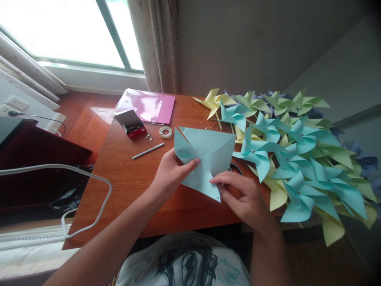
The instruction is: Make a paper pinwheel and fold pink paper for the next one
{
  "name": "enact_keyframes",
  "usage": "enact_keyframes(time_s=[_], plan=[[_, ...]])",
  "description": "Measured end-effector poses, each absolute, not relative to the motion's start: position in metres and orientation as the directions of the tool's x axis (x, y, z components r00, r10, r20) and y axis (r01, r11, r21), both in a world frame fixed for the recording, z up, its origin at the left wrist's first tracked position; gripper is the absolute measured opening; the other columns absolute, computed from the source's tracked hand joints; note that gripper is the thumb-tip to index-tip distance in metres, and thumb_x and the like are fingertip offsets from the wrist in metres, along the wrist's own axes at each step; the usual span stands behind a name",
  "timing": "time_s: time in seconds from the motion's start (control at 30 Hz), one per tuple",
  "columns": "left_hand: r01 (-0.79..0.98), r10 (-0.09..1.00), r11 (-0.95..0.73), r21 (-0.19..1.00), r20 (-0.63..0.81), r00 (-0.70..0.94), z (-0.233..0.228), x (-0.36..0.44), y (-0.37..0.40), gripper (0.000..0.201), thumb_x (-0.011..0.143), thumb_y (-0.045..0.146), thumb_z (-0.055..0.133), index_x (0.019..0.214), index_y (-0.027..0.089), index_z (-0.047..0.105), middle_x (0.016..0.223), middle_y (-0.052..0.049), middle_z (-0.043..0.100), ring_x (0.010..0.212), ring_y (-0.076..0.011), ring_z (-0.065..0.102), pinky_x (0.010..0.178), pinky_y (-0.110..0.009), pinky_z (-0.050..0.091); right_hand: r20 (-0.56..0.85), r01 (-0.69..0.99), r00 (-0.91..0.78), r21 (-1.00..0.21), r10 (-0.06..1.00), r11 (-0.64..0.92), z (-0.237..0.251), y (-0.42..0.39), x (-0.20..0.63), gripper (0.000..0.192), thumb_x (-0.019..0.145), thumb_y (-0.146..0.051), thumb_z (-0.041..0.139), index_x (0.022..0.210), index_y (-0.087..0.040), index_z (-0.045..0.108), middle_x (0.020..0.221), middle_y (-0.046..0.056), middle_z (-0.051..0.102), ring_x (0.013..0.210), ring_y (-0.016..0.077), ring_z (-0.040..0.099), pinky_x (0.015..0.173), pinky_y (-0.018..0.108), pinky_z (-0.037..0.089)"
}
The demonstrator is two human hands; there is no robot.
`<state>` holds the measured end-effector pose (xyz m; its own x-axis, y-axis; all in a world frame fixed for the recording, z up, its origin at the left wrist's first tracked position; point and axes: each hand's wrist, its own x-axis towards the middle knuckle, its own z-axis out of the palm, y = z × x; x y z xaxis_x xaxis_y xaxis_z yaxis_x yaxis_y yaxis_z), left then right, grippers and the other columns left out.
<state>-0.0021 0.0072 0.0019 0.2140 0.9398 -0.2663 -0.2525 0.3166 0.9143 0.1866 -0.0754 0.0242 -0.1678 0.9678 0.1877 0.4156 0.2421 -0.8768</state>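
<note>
Stick (148,151) lies on table (125,178), left of paper, untouched. Left hand (169,174) pinches paper (205,157) at left flap, thumb on top near centre. Right hand (242,194) grips lower corner just right of centre. Advice: keep centre pressed flat, bring each corner in without creasing. Pinwheels (297,159) piled right of paper.

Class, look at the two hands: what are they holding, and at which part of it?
Both hold the light blue paper sheet. The left hand pinches it near its centre, thumb on top; the right hand grips its lower edge near the bottom corner.
</note>
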Motion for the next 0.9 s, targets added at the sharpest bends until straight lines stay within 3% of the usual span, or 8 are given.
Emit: enact_keyframes(time_s=[0.1, 0.2, 0.43, 0.67, 0.9], plan=[[-0.250, 0.941, 0.310, 0.917, -0.259, 0.218, 0.002, -0.002, 0.007, 0.030, 0.060, 0.021, 0.092, 0.079, 0.015, 0.070, 0.077, 0.000, 0.074, 0.068, -0.0143, 0.063, 0.064, -0.023, 0.052, 0.211, 0.403, -0.166, -0.877, 0.963, 0.262, 0.025, -0.074, 0.184, 0.019, 0.091, -0.011, 0.064, 0.101, -0.024, 0.074, 0.096, 0.003, 0.076, 0.089, 0.0180, 0.071, 0.073, 0.026, 0.054], [-0.227, 0.945, 0.291, 0.929, -0.242, 0.221, 0.002, -0.001, 0.006, 0.029, 0.062, 0.023, 0.091, 0.079, 0.015, 0.070, 0.077, 0.000, 0.072, 0.068, -0.0137, 0.061, 0.064, -0.023, 0.051, 0.206, 0.415, -0.089, -0.882, 0.974, 0.224, 0.025, -0.072, 0.177, 0.006, 0.091, -0.019, 0.068, 0.089, -0.022, 0.073, 0.085, 0.003, 0.074, 0.079, 0.0172, 0.068, 0.067, 0.026, 0.051], [-0.192, 0.935, 0.280, 0.941, -0.222, 0.277, 0.001, 0.000, 0.006, 0.027, 0.065, 0.026, 0.089, 0.075, 0.014, 0.067, 0.072, 0.001, 0.069, 0.065, -0.0129, 0.058, 0.063, -0.023, 0.050, 0.178, 0.528, 0.101, -0.844, 0.979, 0.099, 0.021, -0.063, 0.158, 0.020, 0.093, -0.026, 0.065, 0.074, -0.019, 0.067, 0.067, -0.001, 0.062, 0.060, 0.0125, 0.051, 0.054, 0.026, 0.039], [-0.213, 0.917, 0.295, 0.931, -0.214, 0.335, -0.001, -0.001, 0.005, 0.029, 0.064, 0.024, 0.090, 0.081, 0.013, 0.070, 0.075, -0.002, 0.072, 0.069, -0.0157, 0.062, 0.067, -0.027, 0.052, 0.235, 0.584, 0.148, -0.804, 0.961, 0.107, 0.017, -0.057, 0.150, 0.014, 0.090, -0.019, 0.066, 0.076, -0.018, 0.068, 0.070, -0.001, 0.065, 0.062, 0.0119, 0.056, 0.058, 0.023, 0.042], [-0.201, 0.916, 0.290, 0.936, -0.210, 0.341, 0.000, -0.001, 0.004, 0.028, 0.066, 0.027, 0.089, 0.081, 0.014, 0.069, 0.075, -0.002, 0.071, 0.069, -0.0155, 0.062, 0.069, -0.027, 0.052, 0.290, 0.647, 0.189, -0.755, 0.938, 0.103, 0.015, -0.056, 0.149, 0.016, 0.089, -0.019, 0.067, 0.073, -0.017, 0.068, 0.065, -0.002, 0.061, 0.057, 0.0105, 0.052, 0.055, 0.023, 0.040]])
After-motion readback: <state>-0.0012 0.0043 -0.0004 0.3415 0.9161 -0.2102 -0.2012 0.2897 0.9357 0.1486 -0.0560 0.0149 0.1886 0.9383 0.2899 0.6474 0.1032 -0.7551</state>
